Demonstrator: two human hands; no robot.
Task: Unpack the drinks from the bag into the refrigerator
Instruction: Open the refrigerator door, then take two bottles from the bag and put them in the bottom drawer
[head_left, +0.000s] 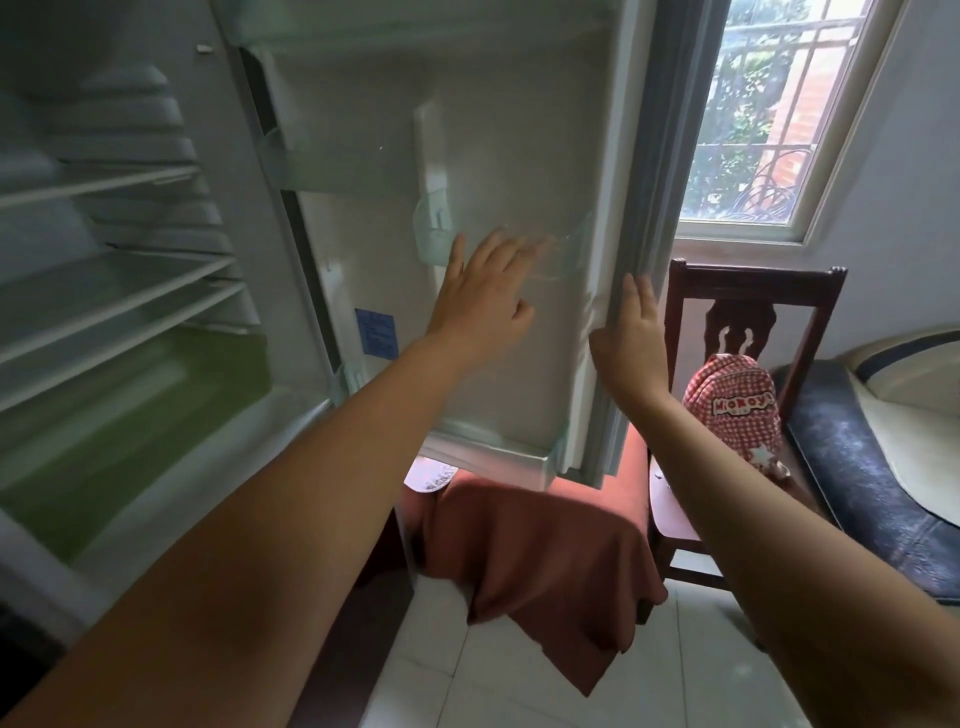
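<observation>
Head view: right hand (631, 338) grips the refrigerator door (519, 156) edge; left hand (483, 291) is spread, empty, against its inner panel.

Refrigerator door (519, 156) swung wide, right hand (631, 338) gripping its edge, left hand (485, 291) spread on its liner, checked backpack (732, 410) on chair (810, 322)

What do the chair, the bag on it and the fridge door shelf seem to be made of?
Chair: dark wood, glossy varnish, carved back. Bag: soft fabric, red-and-white check print. Door shelf: probably clear plastic; the door liner shows through it, though motion blurs it.
</observation>
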